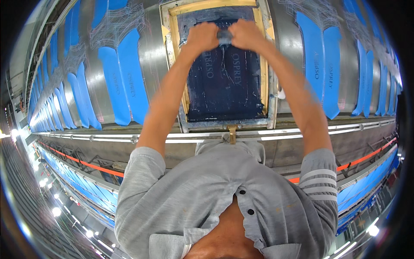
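Observation:
My left hand (202, 36) and my right hand (247, 34) are closed side by side around a squeegee (224, 38) at the far end of a printing screen. Only a short, dark, ink-smeared piece of the squeegee shows between my fists; the rest is hidden under them. Dark blue ink coats the screen's mesh (224, 93), with wet streaks running down its middle and pale lettering showing through. Around the mesh runs a wooden-edged frame (184, 101), which lies flat on the long metal table (157, 64).
Blue cut fabric pieces (137, 82) lie in pairs along the table on the left, and more blue pieces (331, 71) on the right. A metal rail (172, 137) follows the near table edge, with a brass-coloured bracket (232, 134) at the frame. Behind me stretches an orange strip (101, 166).

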`<action>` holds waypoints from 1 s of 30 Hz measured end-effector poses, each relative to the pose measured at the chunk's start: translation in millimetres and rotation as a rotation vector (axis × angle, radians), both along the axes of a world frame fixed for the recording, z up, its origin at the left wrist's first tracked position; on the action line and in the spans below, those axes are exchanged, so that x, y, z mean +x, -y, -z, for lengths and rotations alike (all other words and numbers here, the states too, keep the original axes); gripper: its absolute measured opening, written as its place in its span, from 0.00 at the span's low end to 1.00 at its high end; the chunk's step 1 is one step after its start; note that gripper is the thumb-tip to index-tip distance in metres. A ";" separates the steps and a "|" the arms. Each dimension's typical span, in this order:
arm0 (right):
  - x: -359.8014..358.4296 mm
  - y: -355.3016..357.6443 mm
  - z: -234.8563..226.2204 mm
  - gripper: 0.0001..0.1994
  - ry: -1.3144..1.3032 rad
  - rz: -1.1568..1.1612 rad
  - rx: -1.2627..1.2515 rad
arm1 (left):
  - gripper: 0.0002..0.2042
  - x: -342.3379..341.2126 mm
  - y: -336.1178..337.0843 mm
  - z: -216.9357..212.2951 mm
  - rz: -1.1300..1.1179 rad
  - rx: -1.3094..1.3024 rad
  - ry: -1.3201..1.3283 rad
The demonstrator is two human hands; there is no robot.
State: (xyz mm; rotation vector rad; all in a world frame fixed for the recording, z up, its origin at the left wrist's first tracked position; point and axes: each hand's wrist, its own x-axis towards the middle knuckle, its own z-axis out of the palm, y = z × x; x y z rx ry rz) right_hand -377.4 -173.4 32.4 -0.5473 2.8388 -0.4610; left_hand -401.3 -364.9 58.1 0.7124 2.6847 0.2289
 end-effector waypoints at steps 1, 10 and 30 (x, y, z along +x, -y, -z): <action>-22.6 -3.0 2.6 0.09 -0.033 0.040 -0.039 | 0.21 -26.7 -3.9 3.1 -0.003 -0.015 0.003; 33.4 6.6 4.4 0.06 -0.109 -0.016 -0.083 | 0.15 30.6 2.4 13.3 -0.015 -0.019 -0.065; 176.9 -93.6 21.8 0.20 -0.021 1.065 -0.296 | 0.18 278.5 22.3 2.7 -0.004 0.218 -0.089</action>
